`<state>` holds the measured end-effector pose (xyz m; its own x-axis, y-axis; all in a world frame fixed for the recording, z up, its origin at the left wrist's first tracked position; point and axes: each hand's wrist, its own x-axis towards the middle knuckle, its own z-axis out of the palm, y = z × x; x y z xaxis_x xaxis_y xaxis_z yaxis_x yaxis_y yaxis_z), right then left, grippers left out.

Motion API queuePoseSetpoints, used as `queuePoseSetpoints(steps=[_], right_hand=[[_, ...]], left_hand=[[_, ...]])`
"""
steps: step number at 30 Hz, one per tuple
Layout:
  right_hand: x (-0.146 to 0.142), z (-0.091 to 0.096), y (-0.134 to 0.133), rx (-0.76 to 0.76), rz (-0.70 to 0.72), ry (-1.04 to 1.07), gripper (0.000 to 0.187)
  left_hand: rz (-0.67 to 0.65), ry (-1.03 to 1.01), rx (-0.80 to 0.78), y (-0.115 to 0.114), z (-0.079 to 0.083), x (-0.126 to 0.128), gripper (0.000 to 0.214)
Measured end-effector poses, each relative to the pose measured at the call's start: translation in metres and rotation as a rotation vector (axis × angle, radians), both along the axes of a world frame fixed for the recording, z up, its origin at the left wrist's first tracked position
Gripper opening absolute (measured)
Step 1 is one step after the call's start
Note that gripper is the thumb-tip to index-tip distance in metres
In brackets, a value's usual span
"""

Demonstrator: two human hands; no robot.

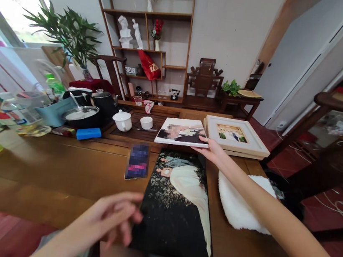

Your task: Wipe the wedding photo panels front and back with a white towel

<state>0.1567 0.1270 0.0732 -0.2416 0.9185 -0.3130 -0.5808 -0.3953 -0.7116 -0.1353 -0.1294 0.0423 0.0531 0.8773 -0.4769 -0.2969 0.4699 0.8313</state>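
My right hand [211, 148] reaches far forward and grips the near edge of a photo print [181, 132] lying flat on the wooden table [58, 168]. A large dark photo panel [176, 207] with a figure in a white dress lies lengthwise in front of me. My left hand [113, 218] hovers at that panel's left edge, blurred, fingers loosely curled and holding nothing I can see. A phone [137, 161] lies face up to the left of the panel. A framed photo [235, 136] in a pale frame sits just right of the print.
A white fluffy cloth [239, 200] lies under my right forearm. A tea tray with white cups [123, 121], a kettle [105, 103], bowls and bottles crowd the table's left. Shelves [152, 37], a carved chair [205, 80] and a plant [66, 34] stand behind.
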Motion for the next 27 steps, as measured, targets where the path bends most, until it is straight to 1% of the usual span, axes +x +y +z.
queuePoseSetpoints(steps=[1,2,3,4,5,6,8,10,12,15,18,20,23,25,26,27], right_hand=[[0.000,-0.001,0.001,-0.005,-0.003,-0.007,0.027],[-0.001,-0.003,0.003,-0.010,-0.007,-0.015,0.027],[-0.001,-0.005,0.004,-0.014,-0.011,-0.023,0.026],[-0.001,-0.007,0.006,-0.018,-0.016,-0.030,0.025],[-0.001,-0.009,0.007,-0.023,-0.019,-0.038,0.024],[-0.001,-0.012,0.009,-0.028,-0.022,-0.046,0.023],[0.000,-0.017,0.012,-0.038,-0.023,-0.061,0.023],[0.001,-0.021,0.014,-0.043,-0.019,-0.070,0.023],[0.000,-0.023,0.016,-0.043,-0.010,-0.077,0.023],[-0.002,-0.023,0.020,-0.043,0.012,-0.101,0.023],[-0.003,-0.018,0.023,-0.031,0.040,-0.150,0.021],[-0.001,-0.014,0.021,-0.018,0.072,-0.201,0.019],[0.013,-0.006,0.004,0.001,0.181,-0.310,0.016],[0.030,-0.002,-0.017,0.027,0.269,-0.396,0.012],[0.041,0.000,-0.029,0.050,0.300,-0.440,0.009],[0.054,0.002,-0.041,0.082,0.313,-0.486,0.010]], left_hand=[[-0.059,-0.025,-0.001,0.031,0.024,0.015,0.053],[-0.077,-0.093,-0.015,0.062,0.043,0.031,0.052],[-0.043,-0.168,-0.047,0.090,0.058,0.046,0.048],[-0.013,-0.240,-0.081,0.115,0.066,0.060,0.047],[0.020,-0.293,-0.108,0.137,0.070,0.072,0.047],[0.060,-0.331,-0.129,0.155,0.068,0.082,0.047],[0.164,-0.363,-0.102,0.182,0.057,0.095,0.040],[0.232,-0.376,-0.024,0.199,0.044,0.102,0.032],[0.283,-0.365,0.010,0.212,0.037,0.108,0.029],[0.366,-0.360,0.074,0.228,0.034,0.115,0.029],[0.387,-0.351,0.075,0.244,0.031,0.120,0.035],[0.397,-0.342,0.070,0.253,0.027,0.122,0.036],[0.418,-0.332,0.059,0.264,0.019,0.123,0.038],[0.433,-0.323,0.040,0.270,0.015,0.122,0.038],[0.440,-0.317,0.026,0.273,0.013,0.122,0.038],[0.446,-0.310,0.010,0.276,0.010,0.122,0.037]])
